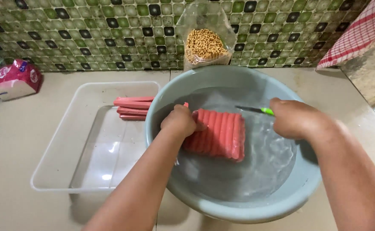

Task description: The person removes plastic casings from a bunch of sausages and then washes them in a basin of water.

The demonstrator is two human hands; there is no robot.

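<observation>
A: What is the person's left hand (179, 122) doing?

B: It is curling closed over the near end of a block of pink-red sausages (217, 133), pressing on the pack where it is lying in the water of a grey-blue basin (221, 205). The fingers are wrapping over the block's left edge, so the grip is holding the sausages rather than standing wide.

A: And the right hand (296, 119)?

B: It is closing in a fist around a knife with a green handle (260, 110). The dark blade is pointing away from the fist toward the left hand, hovering just above the far edge of the sausage block. Whether the tip is touching the pack cannot be told.

A: What is sitting beyond the left grip?

B: Just outside the basin's rim, on that side, a clear plastic tray (54, 171) is resting on the beige counter, and a few loose sausage sticks (132, 107) are lying at its far end, near the left knuckles.

A: Anything farther off?

B: Past both hands, a clear bag of yellowish beans (204, 45) is leaning against the green tiled wall. A pink packet (15, 79) is sitting well away beyond the tray, and a red checked cloth (358, 32) is hanging off past the right wrist.
</observation>
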